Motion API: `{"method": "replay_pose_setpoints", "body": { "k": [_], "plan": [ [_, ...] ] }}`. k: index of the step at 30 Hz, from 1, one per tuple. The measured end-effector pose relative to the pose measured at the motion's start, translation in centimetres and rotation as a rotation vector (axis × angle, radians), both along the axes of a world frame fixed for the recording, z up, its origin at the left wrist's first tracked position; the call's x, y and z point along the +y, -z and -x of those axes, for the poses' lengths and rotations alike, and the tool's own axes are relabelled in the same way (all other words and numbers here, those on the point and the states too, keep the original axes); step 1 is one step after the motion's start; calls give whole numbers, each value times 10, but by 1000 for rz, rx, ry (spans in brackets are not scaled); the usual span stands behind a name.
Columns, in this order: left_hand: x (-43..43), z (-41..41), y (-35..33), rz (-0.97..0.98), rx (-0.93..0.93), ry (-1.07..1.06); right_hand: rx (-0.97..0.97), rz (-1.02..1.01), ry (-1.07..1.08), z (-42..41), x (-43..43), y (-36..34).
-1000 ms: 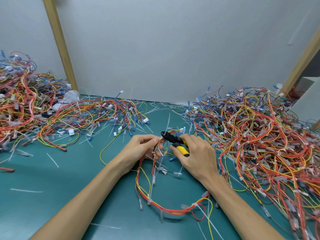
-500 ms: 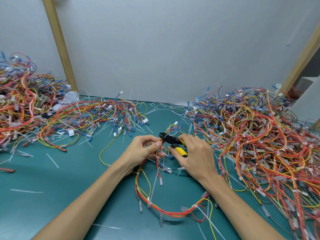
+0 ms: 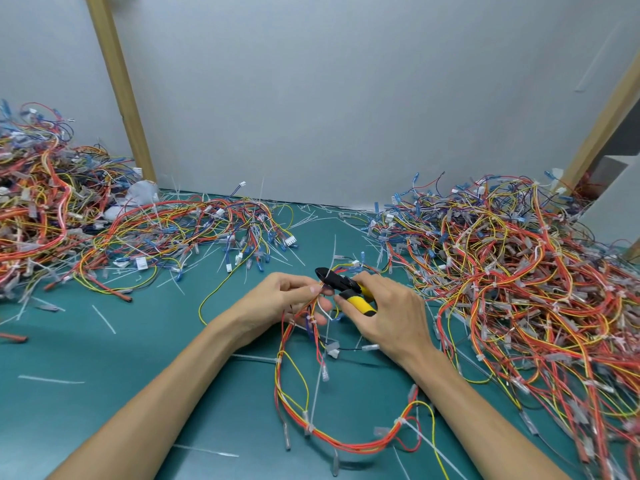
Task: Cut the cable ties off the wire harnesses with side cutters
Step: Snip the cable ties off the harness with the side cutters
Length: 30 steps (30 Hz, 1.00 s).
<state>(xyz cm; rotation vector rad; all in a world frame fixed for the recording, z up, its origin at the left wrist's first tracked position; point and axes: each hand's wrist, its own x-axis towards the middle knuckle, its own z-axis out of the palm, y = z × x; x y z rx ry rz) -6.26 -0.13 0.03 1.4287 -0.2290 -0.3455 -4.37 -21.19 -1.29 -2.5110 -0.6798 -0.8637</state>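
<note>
A pale wall (image 3: pixel 346 98) with two slanted wooden posts (image 3: pixel 117 84) backs a teal worktop (image 3: pixel 104 393). The biggest thing on the worktop is the right heap (image 3: pixel 519 289) of red, orange, yellow and blue wire harnesses, which fills that side up to the wall. A smaller left heap (image 3: pixel 34 220) is piled at the far left edge, and a flatter spread of harnesses (image 3: pixel 180 230) lies between it and the middle.

In front of the person, one wire harness (image 3: pixel 346 441) loops across the worktop near the forearms and rises to the hands. The left hand (image 3: pixel 273 303) pinches its upper strands between thumb and fingertips. The right hand (image 3: pixel 391 317) is curled round the yellow handles of the side cutters (image 3: pixel 341 284), whose black head points up and left, just beside the left fingertips; whether the blades are parted I cannot tell. A white cable tie (image 3: pixel 310 319) wraps the harness just below the left hand. Loose white tie offcuts (image 3: pixel 103 318) lie scattered on the worktop.
</note>
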Motion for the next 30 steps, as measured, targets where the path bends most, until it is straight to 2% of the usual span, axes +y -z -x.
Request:
{"method": "replay_pose_setpoints", "body": {
  "k": [13, 30],
  "plan": [
    [-16, -2, 9, -20, -141, -245, 80, -25, 1, -4, 2, 7],
    [-13, -4, 11, -54, -134, -236, 74, 28, 6, -1, 0, 1]
  ]
}}
